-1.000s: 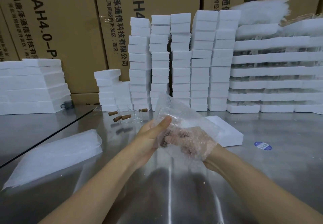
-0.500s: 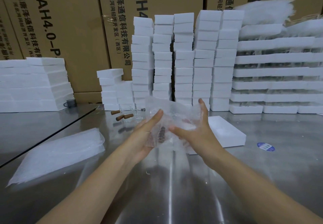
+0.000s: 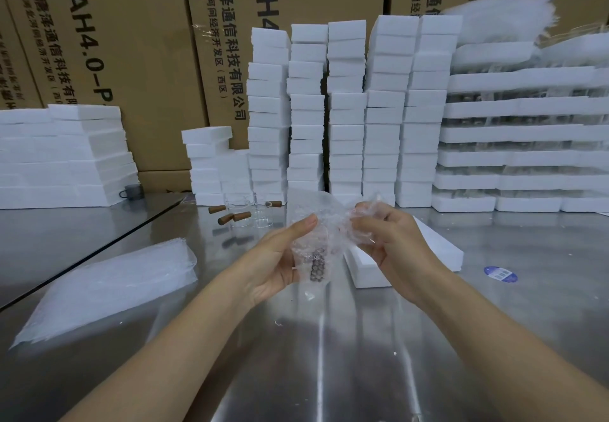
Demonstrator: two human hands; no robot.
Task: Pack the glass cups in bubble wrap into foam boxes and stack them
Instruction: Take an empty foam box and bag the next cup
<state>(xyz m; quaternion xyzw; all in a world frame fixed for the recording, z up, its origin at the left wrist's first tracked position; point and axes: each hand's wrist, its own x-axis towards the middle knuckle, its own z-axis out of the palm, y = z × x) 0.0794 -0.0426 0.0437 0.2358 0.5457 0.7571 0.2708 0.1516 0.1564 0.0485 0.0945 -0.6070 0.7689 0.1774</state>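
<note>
**Wrapped cup held over the worktop in both hands**

The wrap [image 3: 324, 240], a crumpled clear bubble bundle, is held in the air above the worktop [image 3: 329, 355], between the two hands and in front of the person. A dark brown shape [image 3: 317, 265] shows through its lower part. This is probably the handle of the cup inside, though the glass itself is too blurred by the bubbles to make out.

The left hand [image 3: 280, 260] cradles the lower part of the wrap, with its fingers curled behind and its thumb pressed against the near side. The right hand [image 3: 392, 240] grips the bunched upper part with bent fingers.

Just behind the right hand a flat white box [image 3: 445, 250] lies on the worktop. Farther back stand bare cups [image 3: 250, 215] with brown handles, near the foot of the stacks [image 3: 346, 108] of white foam boxes. To the right of these are layered foam trays [image 3: 520, 134] with glassware between them.

A pile of bags [image 3: 108, 286] lies on the worktop to the left, well apart from the hands. Behind it is a lower foam pile [image 3: 66, 158] with a grey mug [image 3: 131, 191] beside it. A blue sticker [image 3: 500, 274] lies to the right of the box. Printed cartons [image 3: 131, 42] fill the background.
</note>
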